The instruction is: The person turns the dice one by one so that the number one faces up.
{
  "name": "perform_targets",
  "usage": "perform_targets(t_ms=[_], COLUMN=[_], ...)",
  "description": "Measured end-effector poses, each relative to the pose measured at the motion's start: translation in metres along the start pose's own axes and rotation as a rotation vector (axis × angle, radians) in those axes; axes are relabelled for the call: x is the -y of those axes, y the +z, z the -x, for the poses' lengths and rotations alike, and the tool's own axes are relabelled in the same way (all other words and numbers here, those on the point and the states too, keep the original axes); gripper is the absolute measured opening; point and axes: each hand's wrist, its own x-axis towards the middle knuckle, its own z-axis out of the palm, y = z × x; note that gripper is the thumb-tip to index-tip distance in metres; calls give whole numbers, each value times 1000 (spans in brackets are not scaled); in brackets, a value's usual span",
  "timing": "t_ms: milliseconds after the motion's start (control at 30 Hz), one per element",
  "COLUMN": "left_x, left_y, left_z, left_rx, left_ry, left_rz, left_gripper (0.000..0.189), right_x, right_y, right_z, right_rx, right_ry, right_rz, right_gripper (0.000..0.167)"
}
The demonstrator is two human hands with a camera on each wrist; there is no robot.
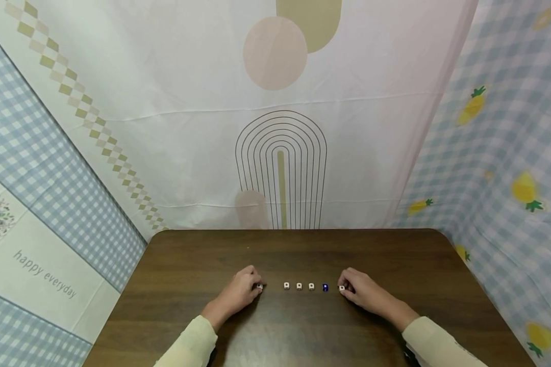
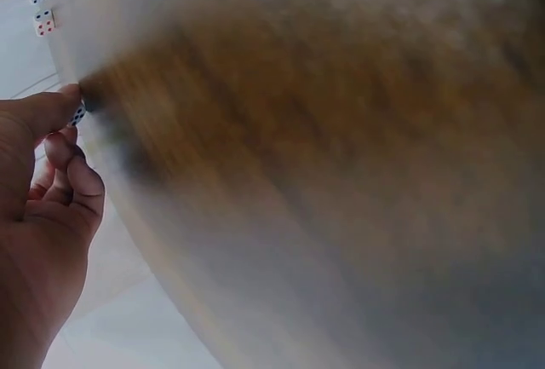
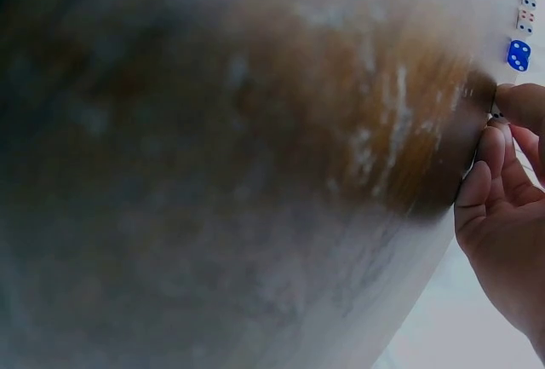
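Between thumb and fingers, my left hand [image 1: 240, 290] pinches a white die [image 1: 259, 287] at the left end of a row of dice. In the left wrist view, dark pips show on this die [image 2: 77, 115], partly covered by the thumb. My right hand [image 1: 364, 290] pinches another white die [image 1: 342, 288] at the row's right end; the right wrist view shows only a sliver of it. Three white dice [image 1: 299, 286] stand spaced out between the hands. Beside them, nearest the right hand, is a blue die [image 1: 325, 287] with white pips.
Everything lies on a dark brown wooden table [image 1: 275, 331] with rounded far corners. A patterned white cloth [image 1: 188, 168] hangs behind its far edge. Checked cloths [image 1: 500, 214] hang along the left and right sides.
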Motion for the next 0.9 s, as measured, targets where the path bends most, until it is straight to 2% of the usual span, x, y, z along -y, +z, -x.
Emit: perform_targets(t_ms=[233,433,700,900], left_x=[-1,0,2,3], left_y=[0,1,2,2], left_z=[-2,-3,0,-2], left_rx=[12,6,-30,-37], left_ry=[0,-15,-20,-59], left_rz=[-17,8,9,62], left_gripper=[21,19,18,12], right_x=[0,1,0,1], right_y=[0,-1,1,-2], right_z=[0,-1,-1,-1], right_rx=[-2,7,2,8], right_ry=[-10,-1,3,13], right_rz=[1,-9,1,-5], right_gripper=[15,14,15,14])
